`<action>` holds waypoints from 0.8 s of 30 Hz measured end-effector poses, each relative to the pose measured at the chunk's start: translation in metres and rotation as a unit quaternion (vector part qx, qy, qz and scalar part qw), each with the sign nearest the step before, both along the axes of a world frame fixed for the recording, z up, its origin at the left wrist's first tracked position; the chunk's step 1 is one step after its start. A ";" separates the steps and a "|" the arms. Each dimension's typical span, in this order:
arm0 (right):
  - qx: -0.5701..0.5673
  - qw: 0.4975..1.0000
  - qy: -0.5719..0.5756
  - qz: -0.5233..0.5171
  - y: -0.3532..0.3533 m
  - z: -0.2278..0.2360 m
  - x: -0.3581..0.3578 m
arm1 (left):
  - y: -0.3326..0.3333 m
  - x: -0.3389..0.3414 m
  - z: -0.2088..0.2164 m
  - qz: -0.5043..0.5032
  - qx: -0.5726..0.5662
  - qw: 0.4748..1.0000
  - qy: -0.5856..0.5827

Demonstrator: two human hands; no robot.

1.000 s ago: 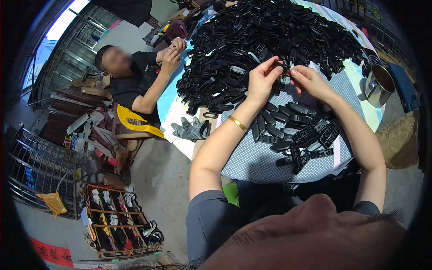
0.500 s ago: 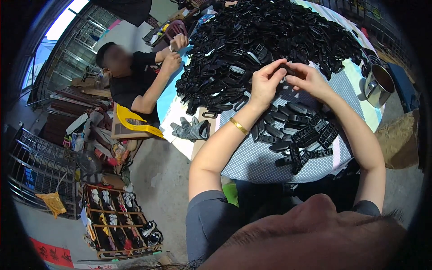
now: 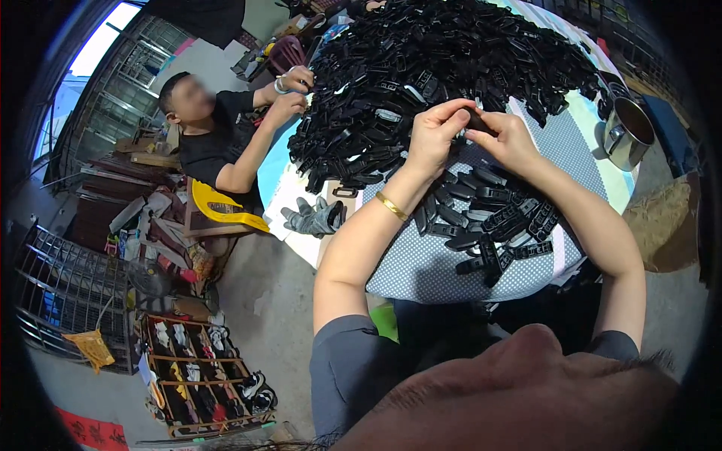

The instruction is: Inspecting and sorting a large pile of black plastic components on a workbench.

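Observation:
A small black plastic part (image 3: 473,119) is pinched between my two hands above the table. My left hand (image 3: 435,137), with a gold bangle at its wrist, grips the part's left side with thumb and fingertips. From the right, my right hand (image 3: 510,141) pinches its other side. The fingers partly hide the part, so its exact kind is unclear. Just beyond my hands rises a big heap of similar black plastic parts (image 3: 376,98). Nearer to me, below my hands, lies a smaller loose pile of black parts (image 3: 496,218) on the dotted cloth (image 3: 406,274).
Grey gloves (image 3: 314,217) lie at the table's left edge, beside a yellow plastic chair (image 3: 218,207). A co-worker (image 3: 218,135) sits across on the left, hands at the heap. A metal pot (image 3: 629,135) stands at the right edge. A shoe rack (image 3: 203,376) is at lower left.
My hands still hold the black part and have shifted very slightly left. The co-worker's hands have come down to the edge of the heap.

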State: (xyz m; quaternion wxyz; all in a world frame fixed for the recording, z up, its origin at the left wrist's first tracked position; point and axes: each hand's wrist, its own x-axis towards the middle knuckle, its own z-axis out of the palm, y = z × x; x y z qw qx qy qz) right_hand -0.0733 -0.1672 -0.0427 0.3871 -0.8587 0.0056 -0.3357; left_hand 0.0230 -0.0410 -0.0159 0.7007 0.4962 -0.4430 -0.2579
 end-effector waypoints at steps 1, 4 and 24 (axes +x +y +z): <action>0.005 1.000 0.022 0.015 -0.004 -0.004 0.002 | 0.001 0.000 0.001 0.006 0.007 1.000 -0.016; 0.086 0.993 0.031 0.079 -0.003 0.000 0.002 | 0.002 -0.002 0.005 0.101 0.031 0.954 -0.280; 0.403 0.851 0.008 0.336 0.019 0.030 -0.014 | -0.007 -0.039 0.005 0.099 -0.004 0.975 -0.197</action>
